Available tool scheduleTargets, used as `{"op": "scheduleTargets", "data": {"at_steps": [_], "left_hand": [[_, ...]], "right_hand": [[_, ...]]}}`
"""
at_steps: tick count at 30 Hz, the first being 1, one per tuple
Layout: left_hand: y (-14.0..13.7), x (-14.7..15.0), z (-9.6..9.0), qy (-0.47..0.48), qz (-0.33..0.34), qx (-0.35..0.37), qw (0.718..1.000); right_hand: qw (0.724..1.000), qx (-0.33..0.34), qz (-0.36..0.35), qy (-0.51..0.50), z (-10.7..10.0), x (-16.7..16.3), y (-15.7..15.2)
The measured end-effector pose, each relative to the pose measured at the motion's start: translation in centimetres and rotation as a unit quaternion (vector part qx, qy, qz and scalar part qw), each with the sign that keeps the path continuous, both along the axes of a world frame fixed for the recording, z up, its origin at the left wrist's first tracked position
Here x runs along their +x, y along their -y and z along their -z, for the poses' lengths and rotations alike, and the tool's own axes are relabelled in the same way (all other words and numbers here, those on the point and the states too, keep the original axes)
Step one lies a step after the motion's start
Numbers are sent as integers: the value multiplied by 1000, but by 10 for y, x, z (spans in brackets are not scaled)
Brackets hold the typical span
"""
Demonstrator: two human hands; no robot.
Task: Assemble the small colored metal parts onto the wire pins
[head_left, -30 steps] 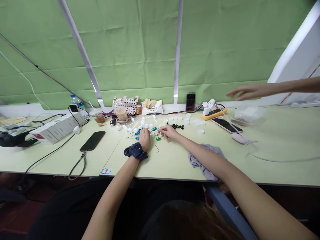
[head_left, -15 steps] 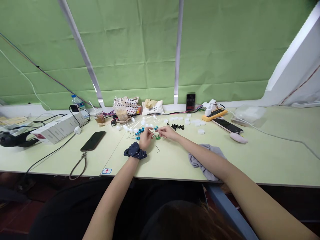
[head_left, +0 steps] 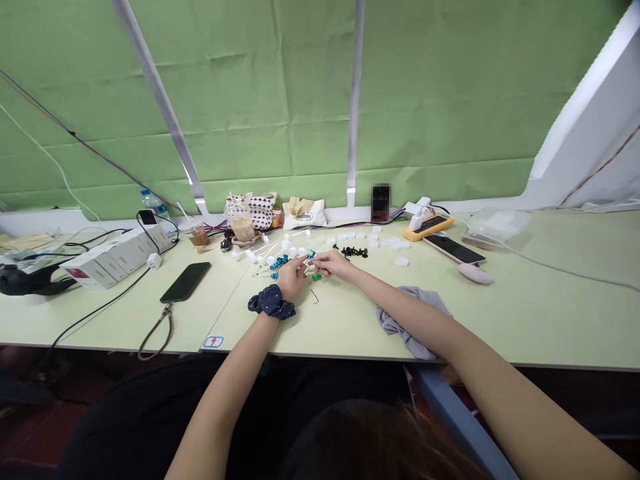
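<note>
My left hand (head_left: 292,277) and my right hand (head_left: 334,265) meet at the middle of the table, fingertips nearly touching. Both are closed in a pinch, and whatever lies between the fingers is too small to make out. A blue piece (head_left: 311,255) shows just beyond the fingertips. Under the right fingers is a small green piece (head_left: 317,277). Several blue pieces (head_left: 278,264) with thin metal rods lie left of my left hand. Nearer me rests an L-shaped hex key (head_left: 315,296). Small black parts (head_left: 355,252) are heaped beyond my right hand.
White round caps (head_left: 401,261) and clear thin sticks (head_left: 293,241) are spread behind the hands. A phone (head_left: 186,283) with a strap lies left, another phone (head_left: 454,250) right, near a yellow power strip (head_left: 429,228). A grey cloth (head_left: 405,320) sits under my right forearm.
The fingers have shifted slightly against each other, and the green piece shows a little differently below them. Both hands stay in the same place; the view has tilted slightly.
</note>
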State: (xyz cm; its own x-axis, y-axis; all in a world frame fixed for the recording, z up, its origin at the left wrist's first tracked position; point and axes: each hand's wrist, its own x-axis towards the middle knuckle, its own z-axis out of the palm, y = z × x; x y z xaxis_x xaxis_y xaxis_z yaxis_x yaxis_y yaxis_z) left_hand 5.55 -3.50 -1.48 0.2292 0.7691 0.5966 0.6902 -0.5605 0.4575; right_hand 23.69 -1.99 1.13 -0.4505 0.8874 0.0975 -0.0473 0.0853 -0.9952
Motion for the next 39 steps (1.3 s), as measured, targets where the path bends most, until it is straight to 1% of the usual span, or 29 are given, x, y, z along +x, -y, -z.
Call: {"op": "scheduleTargets", "data": {"at_steps": [2, 4, 6, 8, 12, 16, 19, 23, 26, 27, 29, 32, 34, 36, 37, 39], "left_hand": [[2, 1, -2, -52, -28, 23, 998], [6, 2, -5, -119, -63, 35, 990], [11, 4, -9, -185, -94, 34, 978], [16, 6, -12, -235, -117, 25, 964], [23, 9, -17, -291, -143, 19, 946], [26, 10, -19, -309, -133, 33, 941], [27, 11, -20, -314, -129, 39, 940], [28, 12, -19, -333, -141, 44, 931], [28, 13, -18, -343, -141, 46, 928], [27, 13, -18, -344, -141, 47, 927], [27, 14, -17, -339, -143, 49, 928], [26, 15, -15, -323, -150, 48, 933], [27, 16, -15, -313, -148, 42, 937], [28, 17, -17, -311, -141, 37, 939], [29, 18, -18, -314, -137, 35, 939], [31, 19, -20, -326, -134, 33, 935]], "right_hand": [[999, -34, -2, -15, -2, 0, 0], [997, -76, -5, -25, -4, 0, 1], [993, -116, -9, -31, -7, 1, 2], [989, -143, -17, -39, -9, 2, 2], [984, -160, -41, -63, -12, 3, 3], [987, -145, -31, -62, -12, 1, 5], [993, -109, -8, -41, -9, -1, 5], [1000, -10, 27, 0, -3, -3, 2], [995, 59, 52, 54, -3, -3, 3], [991, 89, 57, 82, -3, -3, 4], [974, 161, 67, 148, -5, -2, 7], [933, 256, 97, 234, -8, -3, 12], [906, 297, 130, 273, -10, -3, 15], [886, 316, 159, 300, -12, -3, 16], [883, 312, 168, 308, -13, -3, 15], [889, 286, 175, 310, -13, -2, 14]]}}
